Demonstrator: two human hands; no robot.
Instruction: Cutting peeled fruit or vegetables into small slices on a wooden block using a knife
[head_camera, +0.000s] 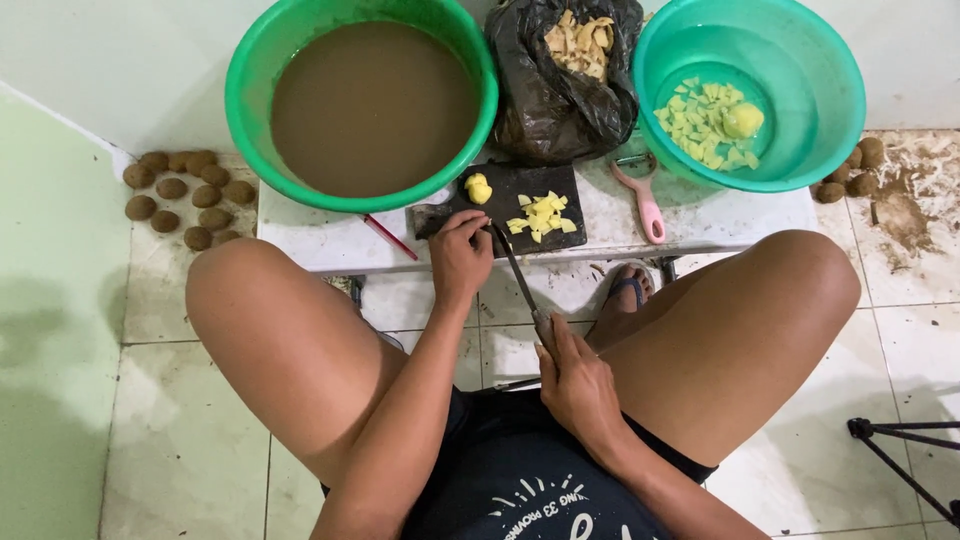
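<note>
Looking down from the head view: person seated low, knees spread either side of a small white table (700, 225), so both arms reach the board (500, 195) between them.

Right hand (580, 385) is closed around the knife (520, 285) handle, held back near the lap; blade runs forward and up so the tip lands on the board's near edge, just beside the left fingers. Left hand (460, 255) sits curled at that edge, fingers bent down together over something at the blade tip; can't tell what is under them.

Cut pile (543, 215) sits right of the blade, pushed clear of the cutting spot. One peeled piece (479, 187) waits at the board's far left.

Behind the board, within reach: green basin (360, 105) of muddy water left, black bag (560, 80) of peelings centre, teal basin (750, 95) of clear water holding more cut bits right. Pink peeler (645, 205) lies parked on the table just right of the board. Unpeeled potatoes (185, 190) heaped on the floor at left, a few more at right.
</note>
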